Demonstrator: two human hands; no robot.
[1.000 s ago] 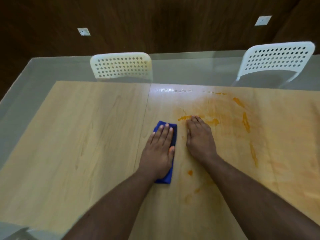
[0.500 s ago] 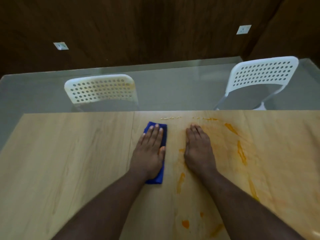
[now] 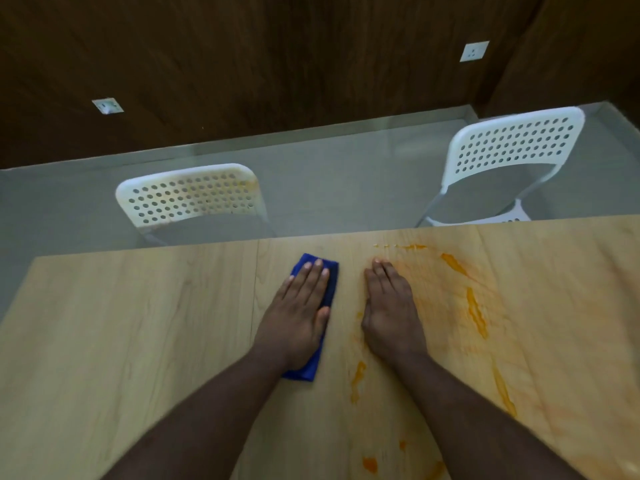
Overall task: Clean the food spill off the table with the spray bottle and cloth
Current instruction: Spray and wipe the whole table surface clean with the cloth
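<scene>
Left hand [image 3: 298, 315]: flat, palm down, fingers straight and close together, pressing on the folded dark-blue cloth [image 3: 330, 284]. No curl in the grip; cloth is pinned under the palm, not pinched. Cloth lies on the pale wood-grain bench [image 3: 121, 341], near its far edge, just left of a seam in the surface; blue corners show beyond the fingertips and below the wrist.

Right hand [image 3: 389, 311]: also flat and palm down, fingers straight, resting directly on the bench just beside the cloth, apart from it. Holds nothing.

Orange food spill [image 3: 476, 311]: streaks and a thin smeared haze spread right of the right hand, up to the far edge; further blobs lie nearer the camera between and under the forearms. Right hand sits at the left margin of the smear.

Beyond the bench: two white perforated-back chairs, left [image 3: 190, 197] and right [image 3: 512, 150], on a grey floor; the left backrest shows orange staining.
</scene>
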